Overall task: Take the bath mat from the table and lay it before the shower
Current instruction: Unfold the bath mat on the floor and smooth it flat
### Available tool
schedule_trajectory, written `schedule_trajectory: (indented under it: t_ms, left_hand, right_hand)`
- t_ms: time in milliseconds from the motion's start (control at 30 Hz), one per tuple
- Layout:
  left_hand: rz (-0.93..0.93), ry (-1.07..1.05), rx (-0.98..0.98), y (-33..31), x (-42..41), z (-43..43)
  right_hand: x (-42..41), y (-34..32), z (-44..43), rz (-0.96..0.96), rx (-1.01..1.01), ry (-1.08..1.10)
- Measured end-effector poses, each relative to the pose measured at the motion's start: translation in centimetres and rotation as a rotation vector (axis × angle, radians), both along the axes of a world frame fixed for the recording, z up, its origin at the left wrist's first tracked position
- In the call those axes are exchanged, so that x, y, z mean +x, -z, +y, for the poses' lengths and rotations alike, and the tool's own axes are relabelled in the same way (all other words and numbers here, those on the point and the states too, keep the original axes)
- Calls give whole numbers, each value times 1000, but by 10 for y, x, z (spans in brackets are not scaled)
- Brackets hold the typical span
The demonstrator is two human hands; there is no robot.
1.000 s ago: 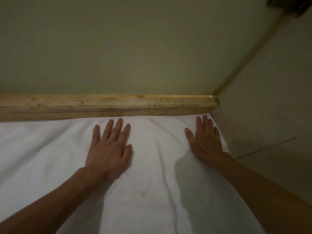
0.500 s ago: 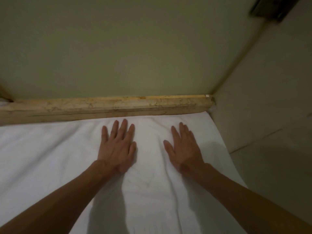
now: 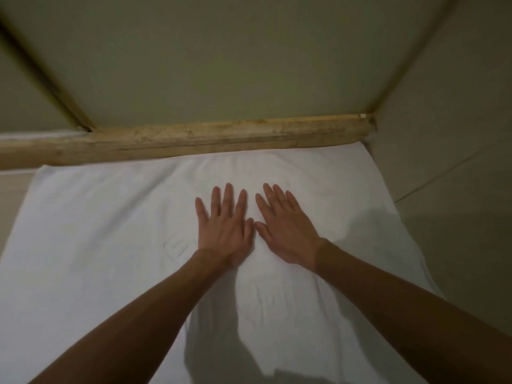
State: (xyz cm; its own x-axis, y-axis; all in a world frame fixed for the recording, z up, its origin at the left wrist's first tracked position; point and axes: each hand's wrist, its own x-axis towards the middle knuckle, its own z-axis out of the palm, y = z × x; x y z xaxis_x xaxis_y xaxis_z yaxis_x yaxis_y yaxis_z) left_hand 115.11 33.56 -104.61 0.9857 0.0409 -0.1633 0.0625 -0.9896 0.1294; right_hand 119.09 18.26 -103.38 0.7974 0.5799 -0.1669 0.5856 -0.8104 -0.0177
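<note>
Both hands have slid inward since a second ago. The right hand (image 3: 286, 231) has left the mat's corner by the right end of the stone sill (image 3: 194, 137) and now lies just beside the left hand (image 3: 223, 231), thumbs almost touching. Neither grip is closed: the fingers are straight and slightly spread, palms pressed flat on the bath mat (image 3: 105, 231).

The mat is spread on the floor (image 3: 457, 223), its far edge touching the near face of the sill. It is white, soft cloth, rectangular and faintly creased, with a raised fold running from below the hands toward the camera.

The sill is a long, veined beige bar. Beyond it lies a plain olive-grey surface, crossed on the left by a slanting tan strip (image 3: 55, 87). Dim light blurs the detail, and the picture's lower edge cuts off the mat's near end.
</note>
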Motion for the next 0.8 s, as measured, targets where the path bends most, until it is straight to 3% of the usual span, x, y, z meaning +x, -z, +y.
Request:
schedule_trajectory:
  t_ms: [800]
  left_hand:
    - [-64, 36, -52, 9, -1, 9]
  right_hand:
    - [43, 12, -148, -12, 54, 424]
